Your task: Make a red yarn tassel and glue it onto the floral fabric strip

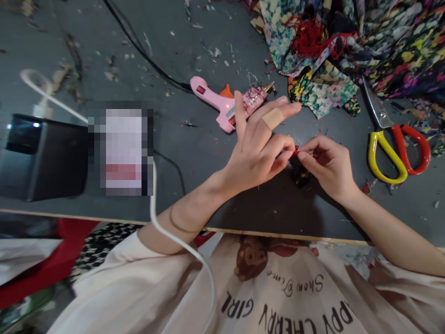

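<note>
My left hand (262, 144), with a bandage (273, 118) round one finger, pinches a small bit of red thread (296, 150) between thumb and index finger, its other fingers stretched out. From the other side my right hand (328, 164) grips the same red thread with its fingertips. A small dark piece (301, 174) hangs just under the fingers, partly hidden and hard to make out. Just beyond my left hand lies a pink glue gun (225, 105) with its nozzle towards the fabric, partly covered by my fingers.
Scissors (385, 134) with one yellow and one red handle lie at right. Floral fabric (333, 83) and tangled red thread (309, 37) fill the far right. At left are a black box-shaped device (62, 160), a blurred-out phone (123, 148) and a white cable (181, 241). Scraps litter the table (167, 185).
</note>
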{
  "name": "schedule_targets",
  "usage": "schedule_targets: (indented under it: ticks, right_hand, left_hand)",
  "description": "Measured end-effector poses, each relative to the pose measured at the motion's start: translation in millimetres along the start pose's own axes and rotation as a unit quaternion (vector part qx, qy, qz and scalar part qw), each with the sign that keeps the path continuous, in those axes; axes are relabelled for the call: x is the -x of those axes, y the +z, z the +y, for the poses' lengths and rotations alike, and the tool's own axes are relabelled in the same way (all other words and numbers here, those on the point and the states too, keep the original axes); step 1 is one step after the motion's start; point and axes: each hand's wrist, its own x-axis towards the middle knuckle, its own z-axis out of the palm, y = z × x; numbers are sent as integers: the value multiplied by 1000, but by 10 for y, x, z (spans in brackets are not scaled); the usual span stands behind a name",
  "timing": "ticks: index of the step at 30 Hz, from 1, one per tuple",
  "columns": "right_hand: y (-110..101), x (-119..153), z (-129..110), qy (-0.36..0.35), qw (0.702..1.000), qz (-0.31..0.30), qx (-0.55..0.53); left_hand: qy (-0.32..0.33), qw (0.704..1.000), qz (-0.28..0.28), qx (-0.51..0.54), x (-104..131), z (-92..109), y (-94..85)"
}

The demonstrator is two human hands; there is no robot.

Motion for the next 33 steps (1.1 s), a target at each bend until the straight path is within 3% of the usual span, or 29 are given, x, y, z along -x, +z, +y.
schedule_targets:
  ticks: [11,18,22,27,33]
  right_hand:
    - [-20,-7,9,10,999,-52,11]
    - [-26,8,-8,-17,997,-71,17]
    - [-45,15,-21,-51,995,-83,20]
    - [-74,9,13,-79,992,-94,37]
    - [-113,-43,9,-170,980,-61,88]
  left_hand:
    - [-3,999,-37,36,-15,8,-36]
    - [24,999,21,-41,-24,-26,-20]
    - [39,997,35,-58,-14,-65,-5]
    - [25,1000,11,2,-13,-118,-3]
    - [12,998,-3,61,-22,-148,-7]
